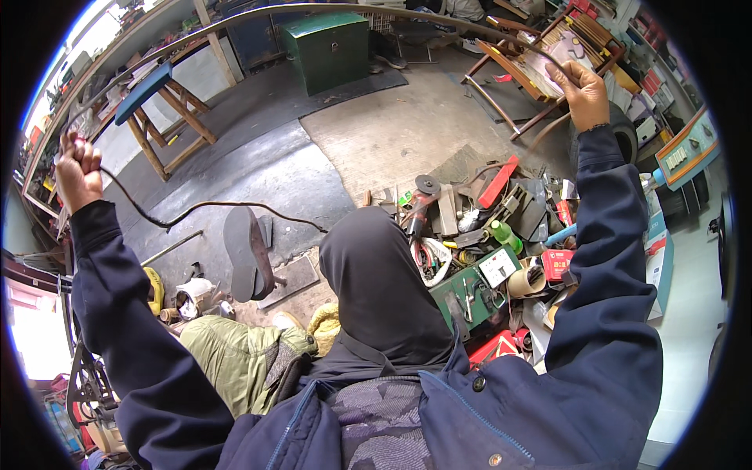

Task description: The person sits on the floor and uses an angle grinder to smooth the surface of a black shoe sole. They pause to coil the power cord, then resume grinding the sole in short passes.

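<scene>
A long, thin, dark cord-like strip (352, 9) arches across the top of the view between my two raised hands. My left hand (80, 176) is closed on it at the far left, and a thin dark tail runs from there down towards my lap. At the upper right, my right hand (586, 95) pinches the strip between thumb and fingers, with a short brownish end trailing below. Whether the strip is rubber or cable, I cannot tell. Beneath my arms, black cloth (384, 274) drapes over my lap. A shoe-sole-shaped grey piece (241, 254) stands to its left.
A blue-topped wooden stool (145, 92) stands at the left, and a green metal chest (327, 51) at the back. A folding chair (540, 59) is near my right hand. Tools and scraps surround a green toolbox (474, 294) at the right. A tyre (619, 133) lies beyond.
</scene>
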`<control>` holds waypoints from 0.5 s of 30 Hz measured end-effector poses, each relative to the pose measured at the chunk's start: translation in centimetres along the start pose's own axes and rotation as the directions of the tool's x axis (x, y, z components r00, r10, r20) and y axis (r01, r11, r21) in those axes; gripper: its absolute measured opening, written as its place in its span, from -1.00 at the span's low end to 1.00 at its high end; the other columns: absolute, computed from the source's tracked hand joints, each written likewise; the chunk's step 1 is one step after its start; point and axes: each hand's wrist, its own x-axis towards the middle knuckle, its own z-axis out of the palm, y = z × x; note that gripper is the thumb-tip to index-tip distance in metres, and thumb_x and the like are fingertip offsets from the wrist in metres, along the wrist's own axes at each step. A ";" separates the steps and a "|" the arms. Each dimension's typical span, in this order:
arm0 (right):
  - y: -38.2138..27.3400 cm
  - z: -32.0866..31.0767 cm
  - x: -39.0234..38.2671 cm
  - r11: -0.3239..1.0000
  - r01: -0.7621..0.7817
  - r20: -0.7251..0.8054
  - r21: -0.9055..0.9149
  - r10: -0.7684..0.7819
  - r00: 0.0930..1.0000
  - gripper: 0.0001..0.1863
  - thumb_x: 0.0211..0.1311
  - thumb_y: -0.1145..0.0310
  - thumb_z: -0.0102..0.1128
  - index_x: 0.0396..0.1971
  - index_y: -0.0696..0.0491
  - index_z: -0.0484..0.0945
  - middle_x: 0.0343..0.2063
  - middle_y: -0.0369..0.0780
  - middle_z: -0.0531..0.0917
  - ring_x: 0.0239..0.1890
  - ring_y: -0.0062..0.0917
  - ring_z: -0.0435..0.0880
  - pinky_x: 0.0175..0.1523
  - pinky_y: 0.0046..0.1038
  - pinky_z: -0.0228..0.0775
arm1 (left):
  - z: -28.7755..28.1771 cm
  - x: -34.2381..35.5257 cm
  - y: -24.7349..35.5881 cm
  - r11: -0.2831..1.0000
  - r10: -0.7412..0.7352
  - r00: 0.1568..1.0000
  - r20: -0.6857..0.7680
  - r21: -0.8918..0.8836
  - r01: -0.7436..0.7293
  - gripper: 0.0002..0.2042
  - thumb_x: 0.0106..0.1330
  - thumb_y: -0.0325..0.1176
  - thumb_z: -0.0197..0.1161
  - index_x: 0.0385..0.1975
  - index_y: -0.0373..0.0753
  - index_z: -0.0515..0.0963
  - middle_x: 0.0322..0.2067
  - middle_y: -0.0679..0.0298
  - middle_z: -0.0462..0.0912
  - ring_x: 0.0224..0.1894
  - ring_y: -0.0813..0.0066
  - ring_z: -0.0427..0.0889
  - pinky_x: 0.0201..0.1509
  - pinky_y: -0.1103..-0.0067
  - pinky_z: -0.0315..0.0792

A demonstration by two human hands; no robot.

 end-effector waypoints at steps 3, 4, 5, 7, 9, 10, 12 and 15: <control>2.9 -0.7 -1.0 0.998 0.057 -0.055 0.010 -0.056 0.997 -0.75 0.37 0.31 0.39 -0.46 0.12 0.61 -0.58 -0.53 0.49 -0.48 -0.89 0.34 -0.39 -0.69 0.16 | -4.6 2.4 -1.0 0.997 -0.054 0.991 -0.120 0.042 0.060 -0.85 0.58 -0.44 -0.04 -0.16 -0.22 0.52 -0.64 0.51 0.14 -0.69 0.68 -0.02 -0.56 0.61 -0.04; 3.9 -0.7 -1.2 0.999 0.036 -0.065 0.006 -0.035 0.997 -0.75 0.37 0.31 0.39 -0.46 0.12 0.60 -0.58 -0.53 0.49 -0.48 -0.89 0.34 -0.39 -0.68 0.15 | -6.0 3.1 -1.2 0.996 -0.072 0.985 -0.156 0.041 0.080 -0.86 0.58 -0.43 -0.03 -0.16 -0.21 0.51 -0.64 0.51 0.15 -0.69 0.68 -0.03 -0.57 0.61 -0.04; 4.9 -0.7 -1.4 1.000 0.015 -0.073 0.001 -0.014 0.997 -0.74 0.37 0.31 0.39 -0.47 0.13 0.60 -0.58 -0.53 0.48 -0.48 -0.89 0.34 -0.39 -0.68 0.15 | -7.3 3.7 -1.3 0.995 -0.097 0.980 -0.176 0.016 0.101 -0.85 0.58 -0.44 -0.05 -0.17 -0.21 0.51 -0.64 0.50 0.15 -0.70 0.67 -0.03 -0.57 0.60 -0.04; 6.5 -1.0 -1.8 0.998 -0.019 -0.117 -0.055 0.013 0.993 -0.70 0.37 0.28 0.39 -0.51 0.13 0.58 -0.61 -0.51 0.44 -0.50 -0.86 0.30 -0.40 -0.65 0.15 | -10.0 4.5 -1.3 0.996 -0.049 0.979 -0.196 0.064 0.063 -0.84 0.61 -0.35 -0.01 -0.19 -0.21 0.50 -0.66 0.50 0.15 -0.71 0.68 0.00 -0.59 0.59 -0.03; 7.8 -1.8 -2.8 0.989 -0.078 -0.174 -0.125 0.056 0.983 -0.67 0.36 0.24 0.40 -0.52 0.13 0.58 -0.63 -0.48 0.43 -0.51 -0.84 0.28 -0.41 -0.63 0.16 | -12.1 5.1 -0.9 0.995 -0.047 0.968 -0.247 0.069 0.066 -0.77 0.64 -0.22 0.01 -0.18 -0.21 0.51 -0.66 0.50 0.16 -0.73 0.67 0.03 -0.61 0.58 -0.03; 8.4 -1.9 -3.0 0.968 -0.186 -0.228 -0.171 0.145 0.963 -0.66 0.35 0.22 0.40 -0.53 0.13 0.58 -0.64 -0.47 0.42 -0.52 -0.82 0.27 -0.41 -0.61 0.16 | -12.8 5.0 -0.7 0.990 -0.033 0.970 -0.242 0.128 0.066 -0.78 0.64 -0.23 0.01 -0.17 -0.21 0.52 -0.66 0.51 0.16 -0.73 0.67 0.03 -0.62 0.58 -0.04; 9.4 -2.0 -3.9 0.957 -0.214 -0.199 -0.198 0.174 0.964 -0.64 0.34 0.19 0.41 -0.53 0.14 0.57 -0.65 -0.44 0.40 -0.54 -0.77 0.24 -0.42 -0.57 0.16 | -12.8 4.9 -0.7 0.984 -0.055 0.971 -0.234 0.151 0.092 -0.78 0.63 -0.22 0.04 -0.16 -0.21 0.52 -0.66 0.51 0.16 -0.73 0.69 0.02 -0.63 0.59 -0.05; 10.9 -1.4 -4.4 0.964 -0.217 -0.167 -0.152 0.191 0.967 -0.73 0.34 0.29 0.39 -0.48 0.15 0.65 -0.62 -0.42 0.53 -0.51 -0.77 0.38 -0.33 -0.58 0.31 | -9.1 3.5 -0.8 0.973 -0.202 0.974 -0.100 0.094 0.212 -0.82 0.61 -0.22 0.08 -0.18 -0.15 0.53 -0.66 0.55 0.11 -0.71 0.72 -0.01 -0.63 0.61 -0.07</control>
